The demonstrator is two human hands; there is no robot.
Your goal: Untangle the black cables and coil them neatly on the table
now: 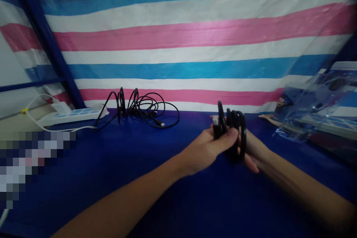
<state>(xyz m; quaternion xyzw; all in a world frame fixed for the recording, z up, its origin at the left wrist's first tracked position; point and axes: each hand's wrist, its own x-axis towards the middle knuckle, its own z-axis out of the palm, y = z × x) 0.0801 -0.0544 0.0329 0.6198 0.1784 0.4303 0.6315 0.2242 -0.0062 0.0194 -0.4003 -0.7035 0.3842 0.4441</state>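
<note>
A black cable (pixel 242 134) is bundled into several upright loops, raised over the blue table. My left hand (pixel 206 148) is closed on the bundle from the left, its thumb pressed across the loops. A pale metal plug end (pixel 215 120) of the cable sticks up beside the left fingers. My right hand (pixel 251 145) is at the right and behind the same bundle. The loops cover most of its fingers; one fingertip points out below them. Whether those hidden fingers grip the cable, I cannot tell. The bundle is slightly blurred.
Loose black cables (pixel 145 104) lie tangled at the back left of the blue table (pixel 156 186). Behind them, left, is a white power strip (pixel 75 116) with a plugged-in white adapter (pixel 61 107). Clear plastic packaging (pixel 304 115) lies at the right. A striped sheet (pixel 178 37) hangs behind.
</note>
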